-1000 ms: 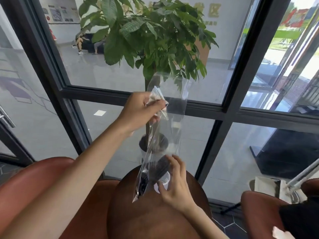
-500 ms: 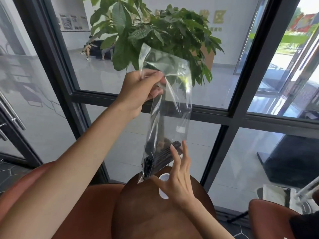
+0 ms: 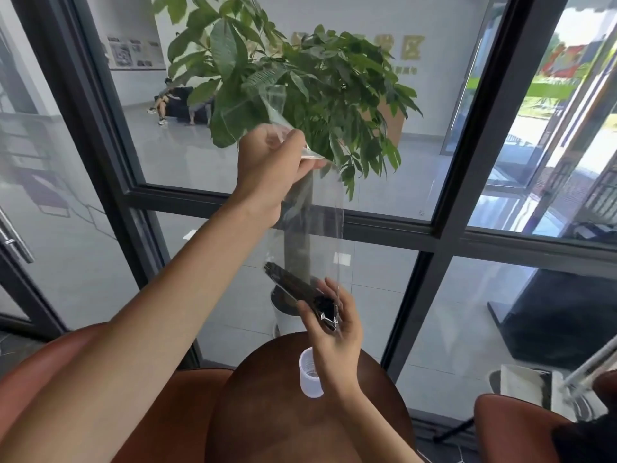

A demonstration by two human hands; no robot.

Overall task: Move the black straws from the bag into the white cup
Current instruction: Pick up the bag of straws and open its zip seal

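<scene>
My left hand pinches the top of a long clear plastic bag and holds it high in front of the window. A bundle of black straws lies slanted at the bag's lower end. My right hand grips that lower end, with the straws' tips between its fingers. The white cup stands upright on the round brown table, just below and left of my right hand, partly hidden by the wrist.
Brown seats flank the table: one on the left, another on the right. Behind the glass wall stands a potted tree with its white pot. Dark window frames run close behind the table.
Both hands have lifted the bag higher. The straw bundle has tilted the other way, and my right hand has closed on the bag's lower end, uncovering the cup below.
</scene>
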